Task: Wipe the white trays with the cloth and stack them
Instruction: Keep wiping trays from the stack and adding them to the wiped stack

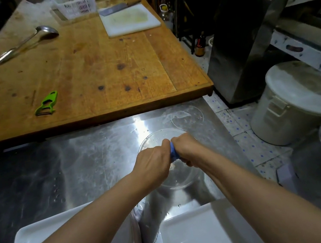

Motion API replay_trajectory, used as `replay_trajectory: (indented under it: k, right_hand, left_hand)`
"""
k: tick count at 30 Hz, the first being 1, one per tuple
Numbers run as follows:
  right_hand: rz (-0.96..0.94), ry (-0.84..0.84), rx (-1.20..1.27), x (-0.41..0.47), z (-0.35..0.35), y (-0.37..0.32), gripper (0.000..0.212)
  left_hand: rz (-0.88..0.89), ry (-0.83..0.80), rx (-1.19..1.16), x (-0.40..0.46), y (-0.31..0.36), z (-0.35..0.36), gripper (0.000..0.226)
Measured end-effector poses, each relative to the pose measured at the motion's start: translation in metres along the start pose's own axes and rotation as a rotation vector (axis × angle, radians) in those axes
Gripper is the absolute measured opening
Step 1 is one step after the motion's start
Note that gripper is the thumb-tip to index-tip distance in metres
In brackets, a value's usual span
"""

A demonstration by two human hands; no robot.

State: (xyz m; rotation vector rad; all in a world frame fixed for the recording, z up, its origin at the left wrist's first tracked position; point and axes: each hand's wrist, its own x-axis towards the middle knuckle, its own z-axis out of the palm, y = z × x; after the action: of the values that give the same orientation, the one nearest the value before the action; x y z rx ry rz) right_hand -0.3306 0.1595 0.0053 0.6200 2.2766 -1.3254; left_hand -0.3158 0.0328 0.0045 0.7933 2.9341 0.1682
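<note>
Cloth (173, 154) upright, apparently twisted, clamped between left hand (154, 162) and right hand (187, 148).

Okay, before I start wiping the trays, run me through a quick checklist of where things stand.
1. Cloth in hand: ok, left hand and right hand both grip it, bunched between them.
2. Cloth wrung out: cannot tell.
3. Left tray within reach: ok, on the steel counter under the left forearm.
4. Right tray within reach: ok, it shows droplets.
5. Trays stacked: not ok, they lie side by side.
6. Glass plate under the hands: cannot tell if it will interfere.
</note>
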Motion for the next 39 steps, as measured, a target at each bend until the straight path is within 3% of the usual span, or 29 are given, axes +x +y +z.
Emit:
replay_trajectory:
  k: [8,12,15,19,21,23,25,27,29,32,39]
  right_hand:
    - [0.000,-0.090,0.016,-0.022,-0.017,-0.012,0.031]
    - [-0.128,-0.142,0.174,-0.032,-0.022,-0.003,0.039]
    - [-0.328,-0.179,0.160,-0.040,-0.027,0.005,0.044]
    - [-0.621,-0.159,0.186,-0.052,-0.025,0.006,0.042]
    - [-0.726,-0.132,0.214,-0.055,-0.021,0.003,0.046]
    - [-0.773,-0.074,0.211,-0.056,-0.017,0.001,0.031]
    - [-0.730,-0.021,0.233,-0.053,-0.012,0.002,0.029]
    - [-0.624,0.036,0.274,-0.050,-0.009,0.000,0.033]
    - [-0.497,0.056,0.297,-0.047,-0.010,-0.006,0.034]
    - [-0.436,0.043,0.141,-0.040,-0.013,-0.013,0.028]
    - [-0.277,0.133,0.012,-0.017,0.003,-0.005,0.032]
  left_hand:
    - [0.100,-0.133,-0.229,-0.002,-0.006,-0.023,0.031]
    - [0.011,-0.124,-0.276,-0.005,-0.002,-0.032,0.029]
    - [-0.122,-0.230,-0.810,-0.009,-0.002,-0.041,0.025]
    - [-0.316,-0.601,-1.569,-0.018,-0.003,-0.045,0.040]
    - [-0.376,-0.707,-1.821,-0.019,-0.005,-0.048,0.036]
    - [-0.378,-0.759,-1.889,-0.020,-0.007,-0.052,0.030]
    - [-0.346,-0.773,-1.818,-0.020,-0.009,-0.054,0.026]
    - [-0.288,-0.678,-1.653,-0.021,-0.008,-0.054,0.032]
    - [-0.208,-0.518,-1.394,-0.021,-0.001,-0.054,0.038]
    - [-0.196,-0.282,-0.929,-0.018,0.009,-0.050,0.038]
    - [-0.115,-0.007,-0.114,-0.009,0.014,-0.022,0.036]
